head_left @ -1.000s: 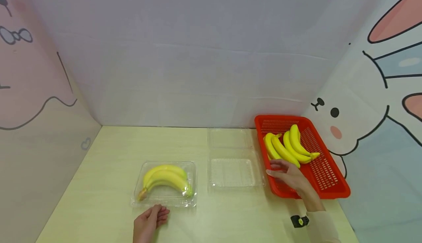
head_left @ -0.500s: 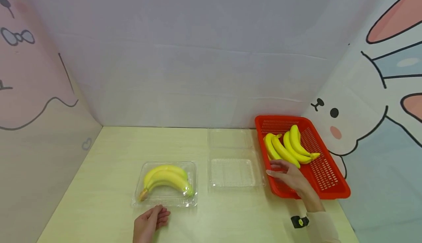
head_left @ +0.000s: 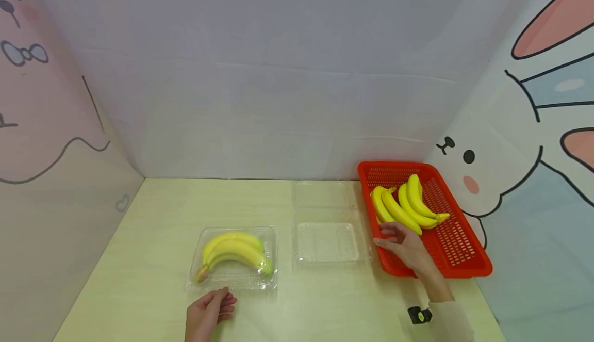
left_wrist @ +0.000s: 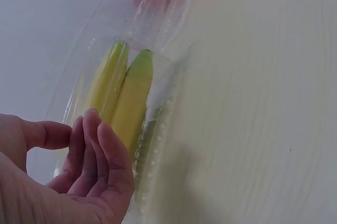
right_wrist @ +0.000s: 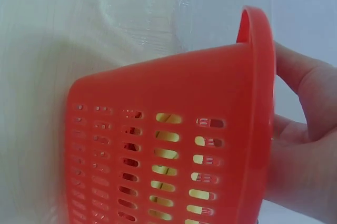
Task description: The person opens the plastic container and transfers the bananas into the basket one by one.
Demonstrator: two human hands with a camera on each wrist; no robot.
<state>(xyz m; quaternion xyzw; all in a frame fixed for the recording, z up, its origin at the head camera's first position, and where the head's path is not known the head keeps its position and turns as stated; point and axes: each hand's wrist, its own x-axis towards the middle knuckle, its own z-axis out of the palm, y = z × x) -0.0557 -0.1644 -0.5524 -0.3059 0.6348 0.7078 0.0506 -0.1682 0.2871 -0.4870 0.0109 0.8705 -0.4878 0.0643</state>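
Note:
A clear plastic clamshell box (head_left: 232, 282) stands at the left of the table with yellow bananas (head_left: 238, 249) inside. Just in front of its near edge is my left hand (head_left: 209, 308), its fingers loosely bent and nothing in them. At the right, my right hand (head_left: 408, 249) is over the near left part of a red plastic basket (head_left: 478, 270). Its thumb lies by the left rim, and its relaxed fingers reach beside the bananas (head_left: 403, 213) there. In the right wrist view the basket wall (right_wrist: 174, 87) hides part of that hand.
A second clear clamshell box (head_left: 327, 241) lies opened out between the first box and the basket. On the table before the basket is a small black object (head_left: 419, 315), by the right sleeve. Cartoon-printed white sheets (head_left: 297, 99) stand around the table.
Both hands keep almost the same place and pose. The whole head view shifts very slightly; boxes, basket and bananas stay put.

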